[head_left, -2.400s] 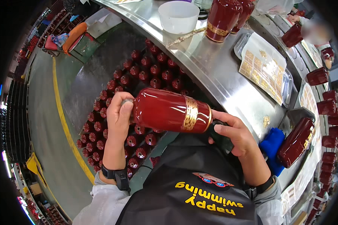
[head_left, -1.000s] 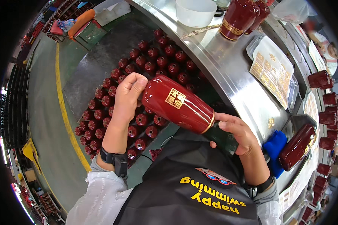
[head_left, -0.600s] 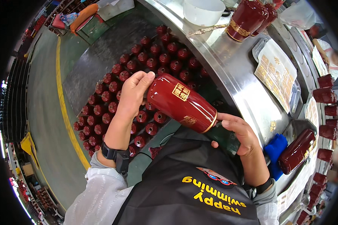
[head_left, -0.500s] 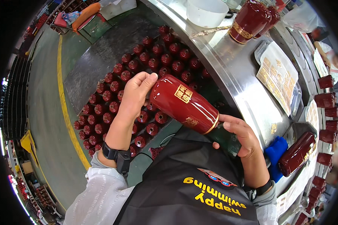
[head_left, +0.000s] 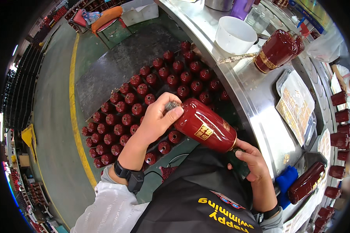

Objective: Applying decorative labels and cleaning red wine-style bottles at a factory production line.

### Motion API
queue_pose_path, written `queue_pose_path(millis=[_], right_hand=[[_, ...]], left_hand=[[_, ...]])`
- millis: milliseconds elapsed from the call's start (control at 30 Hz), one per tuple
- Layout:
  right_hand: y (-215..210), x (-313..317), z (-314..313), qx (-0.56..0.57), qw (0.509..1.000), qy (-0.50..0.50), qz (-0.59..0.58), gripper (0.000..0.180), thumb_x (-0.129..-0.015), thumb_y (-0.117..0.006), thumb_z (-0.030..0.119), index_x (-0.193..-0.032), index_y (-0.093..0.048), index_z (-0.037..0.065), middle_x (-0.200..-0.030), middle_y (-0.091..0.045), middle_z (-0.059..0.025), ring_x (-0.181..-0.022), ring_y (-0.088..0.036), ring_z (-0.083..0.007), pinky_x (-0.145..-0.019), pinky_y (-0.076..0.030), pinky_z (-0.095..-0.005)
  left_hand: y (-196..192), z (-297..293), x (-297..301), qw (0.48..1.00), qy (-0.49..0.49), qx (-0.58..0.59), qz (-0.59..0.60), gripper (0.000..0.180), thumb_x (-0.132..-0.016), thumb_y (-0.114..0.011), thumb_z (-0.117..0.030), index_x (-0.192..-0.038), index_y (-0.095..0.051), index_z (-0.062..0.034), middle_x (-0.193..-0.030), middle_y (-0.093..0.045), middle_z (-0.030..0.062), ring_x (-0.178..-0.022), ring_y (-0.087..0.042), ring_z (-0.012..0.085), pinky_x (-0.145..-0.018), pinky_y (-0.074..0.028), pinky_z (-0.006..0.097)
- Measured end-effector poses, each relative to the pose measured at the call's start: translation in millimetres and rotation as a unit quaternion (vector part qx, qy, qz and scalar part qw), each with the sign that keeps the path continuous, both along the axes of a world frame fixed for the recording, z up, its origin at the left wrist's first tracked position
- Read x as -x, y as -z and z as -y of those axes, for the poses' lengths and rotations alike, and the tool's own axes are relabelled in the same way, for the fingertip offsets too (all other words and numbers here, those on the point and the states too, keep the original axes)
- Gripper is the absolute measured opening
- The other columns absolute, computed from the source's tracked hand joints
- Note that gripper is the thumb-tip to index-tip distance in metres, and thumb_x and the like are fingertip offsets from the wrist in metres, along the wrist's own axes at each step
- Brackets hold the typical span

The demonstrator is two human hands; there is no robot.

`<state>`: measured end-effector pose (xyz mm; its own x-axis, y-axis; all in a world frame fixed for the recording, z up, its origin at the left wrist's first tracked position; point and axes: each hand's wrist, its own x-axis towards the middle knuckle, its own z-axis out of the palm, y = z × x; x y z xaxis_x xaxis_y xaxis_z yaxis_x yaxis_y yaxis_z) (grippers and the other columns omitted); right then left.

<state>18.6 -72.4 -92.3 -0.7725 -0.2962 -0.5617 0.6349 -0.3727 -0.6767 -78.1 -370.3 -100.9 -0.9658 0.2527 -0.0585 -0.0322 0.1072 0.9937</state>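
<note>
My left hand clasps the neck end and my right hand cups the base of a glossy dark-red ceramic bottle held over floor bottles at ten o'clock; slick glaze could slip, its stopper is hidden.

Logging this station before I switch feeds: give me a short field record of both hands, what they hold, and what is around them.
left hand: grips the neck end of the red bottle
right hand: supports the bottle's base end
bottle pose: lying tilted, gold square label facing up
below: rows of red bottles standing on the floor
steel counter: white bowl, two upright red bottles, label sheets
</note>
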Motion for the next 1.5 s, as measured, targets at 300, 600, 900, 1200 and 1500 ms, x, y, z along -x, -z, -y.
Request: queue_pose_path(millis=[300, 600, 900, 1200, 1500], right_hand=[[4, 11, 12, -0.193, 0.97, -0.121, -0.085, 0.053, -0.089, -0.055, 0.003, -0.141, -0.044, 0.001, -0.122, -0.059, -0.0081, -0.102, -0.055, -0.0122, -0.073, -0.052, -0.0258], [-44, 35, -12, -0.708, 0.507, -0.093, -0.483, 0.041, -0.083, -0.061, -0.001, -0.124, -0.059, 0.0, -0.121, -0.055, -0.0177, -0.113, -0.052, -0.0367, -0.098, -0.041, -0.0427], [-12, 44, -4, -0.769, 0.471, -0.161, -0.401, 0.05, -0.074, -0.067, 0.0, -0.123, -0.058, -0.002, -0.123, -0.05, -0.0172, -0.115, -0.046, -0.0398, -0.099, -0.038, -0.0484], [-9, 65, -4, -0.785, 0.447, -0.206, -0.376, 0.064, -0.071, -0.072, 0.007, -0.131, -0.049, -0.003, -0.124, -0.047, -0.0202, -0.114, -0.046, -0.0427, -0.097, -0.037, -0.0519], [-13, 88, -2, -0.775, 0.458, -0.245, -0.359, 0.068, -0.071, -0.074, 0.018, -0.129, -0.047, -0.007, -0.119, -0.044, -0.0237, -0.109, -0.046, -0.046, -0.094, -0.039, -0.058]], left_hand=[[-5, 11, 3, 0.975, -0.054, 0.074, -0.203, 0.018, -0.087, -0.069, -0.019, -0.09, -0.06, -0.0037, -0.07, -0.051, -0.0021, -0.065, -0.045, 0.0041, -0.058, -0.039, 0.022], [20, 92, 86, 0.864, -0.167, 0.404, -0.25, 0.023, -0.086, -0.066, -0.026, -0.097, -0.062, -0.0048, -0.086, -0.065, 0.0133, -0.079, -0.064, 0.0244, -0.075, -0.049, 0.033], [173, 112, 199, 0.827, -0.151, 0.483, -0.245, 0.031, -0.087, -0.063, -0.035, -0.093, -0.056, -0.0053, -0.09, -0.065, 0.0174, -0.082, -0.064, 0.0384, -0.071, -0.05, 0.046], [303, 98, 233, 0.821, -0.112, 0.554, -0.083, 0.032, -0.088, -0.06, -0.031, -0.102, -0.052, -0.0031, -0.097, -0.063, 0.0248, -0.085, -0.064, 0.0433, -0.074, -0.052, 0.051], [375, 98, 236, 0.833, -0.102, 0.543, 0.004, 0.039, -0.091, -0.053, -0.039, -0.109, -0.052, -0.004, -0.103, -0.063, 0.0258, -0.086, -0.066, 0.0412, -0.073, -0.055, 0.048]])
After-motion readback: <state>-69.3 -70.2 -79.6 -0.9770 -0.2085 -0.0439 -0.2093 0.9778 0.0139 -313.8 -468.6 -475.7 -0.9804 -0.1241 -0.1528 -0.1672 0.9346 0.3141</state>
